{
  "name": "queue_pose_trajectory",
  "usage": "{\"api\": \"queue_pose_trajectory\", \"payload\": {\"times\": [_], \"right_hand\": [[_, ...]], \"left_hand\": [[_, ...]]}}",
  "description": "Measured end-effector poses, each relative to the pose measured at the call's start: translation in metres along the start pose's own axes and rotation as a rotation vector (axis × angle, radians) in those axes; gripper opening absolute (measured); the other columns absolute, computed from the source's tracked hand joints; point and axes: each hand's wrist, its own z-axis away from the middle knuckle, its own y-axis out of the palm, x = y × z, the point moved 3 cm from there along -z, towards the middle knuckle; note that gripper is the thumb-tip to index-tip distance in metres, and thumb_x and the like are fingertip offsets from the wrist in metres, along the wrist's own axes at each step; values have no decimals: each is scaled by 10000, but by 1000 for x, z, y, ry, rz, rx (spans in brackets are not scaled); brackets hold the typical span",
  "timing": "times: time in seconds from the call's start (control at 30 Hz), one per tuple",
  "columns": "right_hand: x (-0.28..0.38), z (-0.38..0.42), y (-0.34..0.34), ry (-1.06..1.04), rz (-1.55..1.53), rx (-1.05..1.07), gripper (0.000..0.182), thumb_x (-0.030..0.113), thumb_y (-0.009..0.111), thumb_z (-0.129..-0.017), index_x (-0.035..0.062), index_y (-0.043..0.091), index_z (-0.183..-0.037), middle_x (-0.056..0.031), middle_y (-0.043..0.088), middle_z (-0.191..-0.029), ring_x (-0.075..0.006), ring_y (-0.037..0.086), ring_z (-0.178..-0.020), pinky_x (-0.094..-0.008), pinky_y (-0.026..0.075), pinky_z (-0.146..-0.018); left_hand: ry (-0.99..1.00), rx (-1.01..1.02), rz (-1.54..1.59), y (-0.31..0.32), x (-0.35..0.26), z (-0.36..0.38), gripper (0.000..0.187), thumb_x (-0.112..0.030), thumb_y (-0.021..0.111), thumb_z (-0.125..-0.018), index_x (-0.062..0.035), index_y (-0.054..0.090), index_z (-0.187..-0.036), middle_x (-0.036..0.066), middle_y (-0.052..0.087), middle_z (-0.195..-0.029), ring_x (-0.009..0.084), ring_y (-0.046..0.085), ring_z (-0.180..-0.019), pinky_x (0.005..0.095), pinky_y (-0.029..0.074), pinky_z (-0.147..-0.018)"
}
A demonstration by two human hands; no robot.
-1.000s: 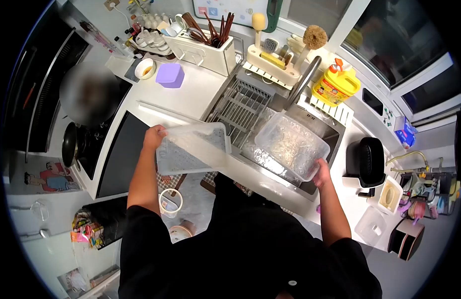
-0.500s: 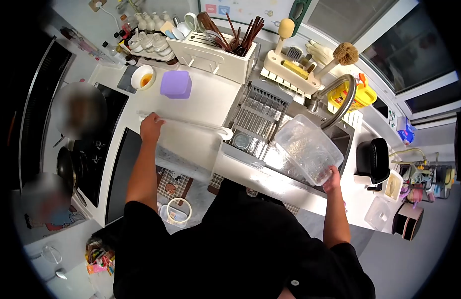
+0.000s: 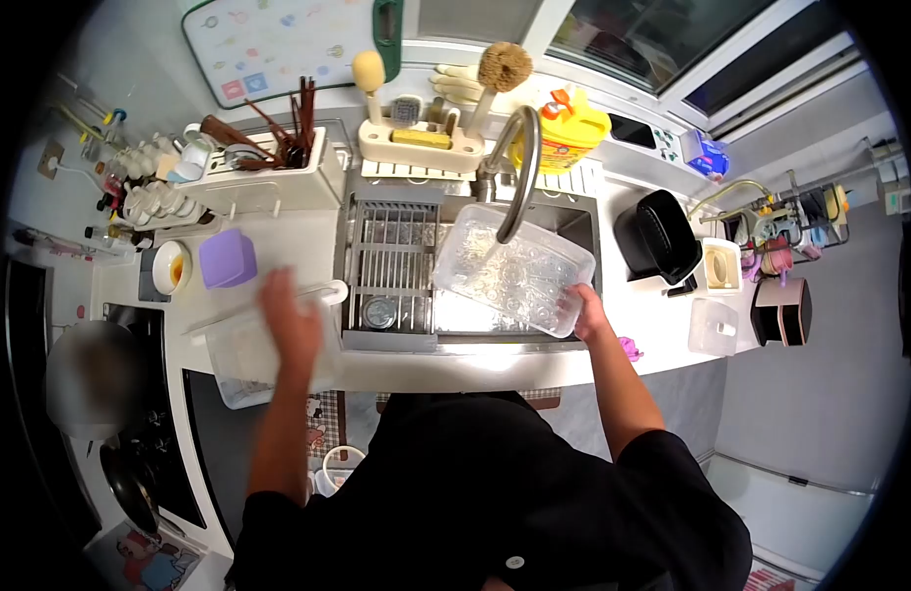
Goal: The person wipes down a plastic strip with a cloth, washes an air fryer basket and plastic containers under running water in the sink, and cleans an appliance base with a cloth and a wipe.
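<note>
My right hand (image 3: 591,313) grips the near right corner of a clear plastic bin (image 3: 465,266), which is tilted over the sink (image 3: 590,236) and looks wet inside. The curved faucet (image 3: 530,148) stands over this bin. My left hand (image 3: 290,320), smeared by motion, is above a second clear container (image 3: 240,369) at the counter's front edge; its fingers are too blurred to read. A white bar-like edge (image 3: 329,293) runs along that container's back. Beyond my left hand sits a purple box (image 3: 227,259).
A drying rack (image 3: 396,231) with a glass covers the sink's left side. Behind it are a brush caddy (image 3: 426,156) and a yellow tub (image 3: 573,128). A bowl (image 3: 172,268) and utensil holder (image 3: 268,192) stand left. A black bin (image 3: 655,236) is right of the sink.
My left hand has come off the white edge of the left container and moved toward the sink. My right hand still holds the bin over the sink. The whole view has turned rightward.
</note>
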Motion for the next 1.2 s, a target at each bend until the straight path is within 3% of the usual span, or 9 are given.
{"api": "queue_pose_trajectory", "payload": {"times": [0.07, 0.17, 0.33, 0.5, 0.6, 0.7, 0.93, 1.03, 1.2], "right_hand": [[9, 5, -3, -25, 19, 28, 503, 238, 643, -842, 174, 483, -1315, -47, 571, -1117, -247, 562, -942, -401, 501, -738], [34, 31, 19, -14, 55, 53, 606, 193, 656, -807, 174, 445, -1375, -46, 570, -1117, -220, 540, -915, -396, 510, -774], [64, 39, 21, -128, 210, 42, 922, 140, 672, -753, 108, 236, -1565, -126, 561, -1272, -252, 572, -1062, -404, 491, -935], [82, 49, 8, -93, 377, -5, 1043, 142, 692, -739, 47, 121, -1607, -245, 479, -1435, -342, 494, -1308, -426, 401, -1092], [90, 51, 3, -97, 292, -26, 965, 124, 671, -756, 42, 195, -1592, -213, 520, -1387, -308, 509, -1285, -416, 427, -1061], [92, 41, -11, -83, 304, 79, 858, 113, 653, -768, 39, 306, -1548, -171, 566, -1304, -293, 571, -1179, -421, 445, -1030], [39, -45, -10, 164, 60, 287, 736, 74, 585, -786, 50, 400, -1497, -146, 607, -1301, -286, 641, -1079, -438, 565, -856], [19, -65, 4, 241, 46, 391, 818, 93, 583, -794, 119, 340, -1575, -141, 574, -1404, -298, 638, -1108, -447, 543, -914], [0, -85, 24, 255, 33, 438, 789, 93, 540, -836, 135, 320, -1592, -133, 599, -1386, -303, 643, -1120, -458, 546, -925]], "left_hand": [[-273, 531, 571, 34, -98, -18, 612, 6, 634, -769, 11, 523, -1371, 195, 570, -1387, 378, 565, -1253, 447, 453, -1061], [425, 900, 408, 121, -204, 2, 627, -380, 556, -1012, -43, 415, -1520, 177, 376, -1592, 359, 351, -1476, 456, 304, -1212], [174, 1309, 137, 230, -273, 14, 913, -573, 483, -1005, -149, -16, -1642, 190, -139, -1689, 340, -118, -1568, 496, 30, -1265], [94, 1063, 140, 270, -279, 33, 903, -495, 574, -981, -189, 46, -1646, 183, -3, -1700, 363, 54, -1569, 464, 195, -1251], [1, 773, 444, 292, -259, 50, 512, -50, 622, -883, -105, 582, -1391, 150, 507, -1481, 371, 501, -1333, 421, 456, -1077], [126, 491, 580, 217, -264, 21, 384, 18, 611, -825, -72, 690, -1190, 128, 612, -1304, 377, 573, -1192, 449, 478, -1008], [-140, 145, 397, 139, -210, 8, 491, -114, 677, -902, -76, 547, -1374, 156, 597, -1258, 332, 575, -1141, 410, 455, -999], [-929, 662, 973, 160, -170, 23, 572, -345, 612, -1008, -50, 428, -1463, 138, 583, -1327, 278, 573, -1174, 423, 439, -1031], [-1320, 837, 1300, 170, -128, 17, 595, -490, 533, -1030, -83, 458, -1458, 76, 610, -1317, 197, 603, -1169, 403, 461, -1025]]}}
